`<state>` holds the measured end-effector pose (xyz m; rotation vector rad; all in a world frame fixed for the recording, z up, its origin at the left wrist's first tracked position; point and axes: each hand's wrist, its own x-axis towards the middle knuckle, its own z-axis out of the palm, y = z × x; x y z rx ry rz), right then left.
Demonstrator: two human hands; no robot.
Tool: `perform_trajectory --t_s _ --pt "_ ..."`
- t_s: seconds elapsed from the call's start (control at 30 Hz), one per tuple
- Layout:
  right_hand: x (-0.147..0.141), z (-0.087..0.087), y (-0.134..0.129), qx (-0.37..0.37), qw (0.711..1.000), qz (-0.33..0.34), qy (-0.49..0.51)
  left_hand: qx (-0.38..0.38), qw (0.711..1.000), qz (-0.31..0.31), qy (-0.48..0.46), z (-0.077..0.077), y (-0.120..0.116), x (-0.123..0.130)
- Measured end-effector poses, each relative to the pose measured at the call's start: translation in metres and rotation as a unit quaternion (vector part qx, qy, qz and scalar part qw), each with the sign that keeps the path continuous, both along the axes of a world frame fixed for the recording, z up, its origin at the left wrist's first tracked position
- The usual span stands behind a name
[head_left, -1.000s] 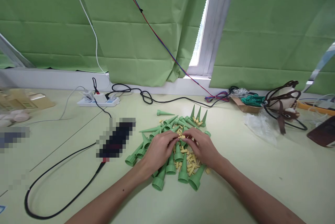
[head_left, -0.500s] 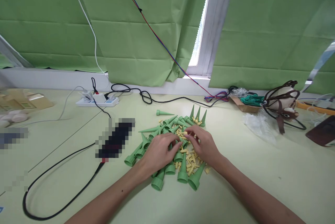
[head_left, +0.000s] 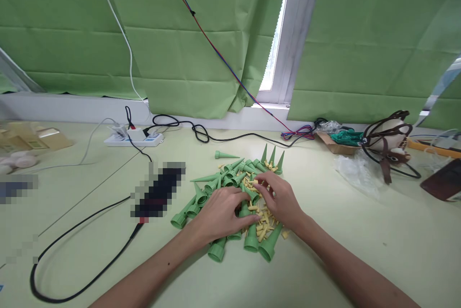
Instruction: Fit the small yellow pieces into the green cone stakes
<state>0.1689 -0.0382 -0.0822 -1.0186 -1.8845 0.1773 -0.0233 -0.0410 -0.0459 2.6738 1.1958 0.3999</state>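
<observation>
A heap of green hollow plastic spikes (head_left: 251, 240) and small yellow plastic pieces (head_left: 265, 221) lies between and around my hands. My left hand (head_left: 225, 212) is over the heap's middle, thumb and fingers apart around a green spike (head_left: 244, 208); I see no firm grip on it. Thumb and fingertips of my right hand (head_left: 283, 197) are pinched on a small yellow piece (head_left: 255, 182) above the loose yellow ones. Just beyond it, several green spikes (head_left: 272, 156) stand point up with yellow pieces at their bases. One spike (head_left: 226, 155) lies apart at the back.
A blurred-out dark device (head_left: 160, 192) with a black cable (head_left: 82, 219) is at left. A white power strip (head_left: 135, 141) stands near the wall. Further right are clear plastic bags (head_left: 356, 173), a small cardboard box (head_left: 336, 144) and a beige bag (head_left: 387, 135) with brown straps.
My left thumb has swung out towards the right and nearer me, opening the gap to the fingers around the green spike. The right hand keeps almost the same place with its yellow piece.
</observation>
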Motion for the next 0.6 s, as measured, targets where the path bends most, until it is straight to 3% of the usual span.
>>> perform_trajectory --t_s 0.6 --pt "-0.0015 0.0000 -0.0008 -0.015 1.000 0.000 0.007 -0.038 0.999 0.016 -0.035 -0.0019 -0.0008 0.0000"
